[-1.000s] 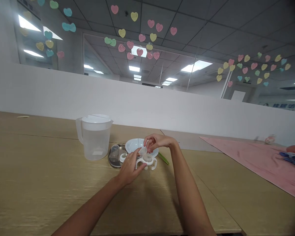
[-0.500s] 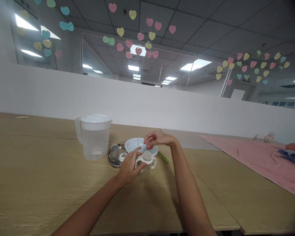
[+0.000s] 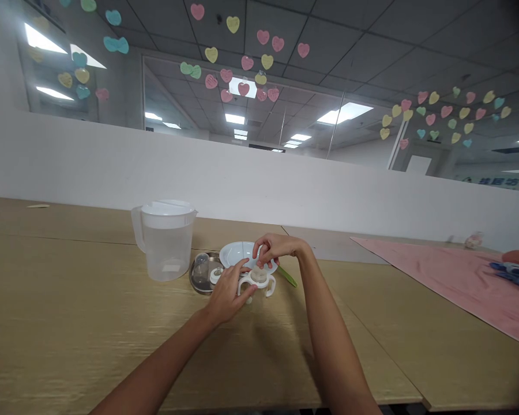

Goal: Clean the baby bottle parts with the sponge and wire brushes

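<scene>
A small white baby cup with two side handles (image 3: 259,283) stands on the wooden table (image 3: 69,323). My left hand (image 3: 227,291) grips it from the left, fingers curled round its body. My right hand (image 3: 273,249) is above the cup, its fingers pinched on a small clear part (image 3: 256,266) at the cup's top. Just behind them lies a white plate (image 3: 237,252) with a green utensil (image 3: 288,278) beside it. A round steel tray (image 3: 201,275) to the left holds small clear and white parts.
A clear plastic pitcher with a white lid (image 3: 166,239) holds water at the left of the tray. A pink cloth (image 3: 458,282) with toys covers the table's right side. A white partition (image 3: 242,184) runs along the back edge.
My right hand lifted off the cup's top half a second ago and has come back down onto it, fingers pinched. My left hand has stayed on the cup.
</scene>
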The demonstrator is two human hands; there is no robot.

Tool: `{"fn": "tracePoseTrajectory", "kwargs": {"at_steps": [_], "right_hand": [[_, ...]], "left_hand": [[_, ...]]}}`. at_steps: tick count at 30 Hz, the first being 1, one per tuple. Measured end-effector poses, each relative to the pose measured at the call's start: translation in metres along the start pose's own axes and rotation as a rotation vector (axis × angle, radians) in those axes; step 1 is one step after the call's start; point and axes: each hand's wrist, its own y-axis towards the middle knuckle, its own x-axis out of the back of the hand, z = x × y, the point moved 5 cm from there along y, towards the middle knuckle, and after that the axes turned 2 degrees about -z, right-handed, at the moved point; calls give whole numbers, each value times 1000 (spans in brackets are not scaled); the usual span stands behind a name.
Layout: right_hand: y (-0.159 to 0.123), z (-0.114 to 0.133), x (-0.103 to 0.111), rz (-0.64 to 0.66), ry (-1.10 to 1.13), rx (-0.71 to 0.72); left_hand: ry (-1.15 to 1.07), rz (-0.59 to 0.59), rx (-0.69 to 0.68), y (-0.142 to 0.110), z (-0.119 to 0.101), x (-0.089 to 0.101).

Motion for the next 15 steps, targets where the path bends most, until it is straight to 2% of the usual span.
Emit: {"fn": "tracePoseTrajectory", "kwargs": {"at_steps": [5, 10, 15], "right_hand": [[0, 7, -1, -45, -90, -76], [3, 5, -6, -96, -222, -294], [7, 5, -9, -124, -219, -344]], "left_hand": [[2, 8, -10, 0, 0, -1], [1, 8, -10, 1, 1, -1], [2, 7, -19, 1, 1, -1]]}}
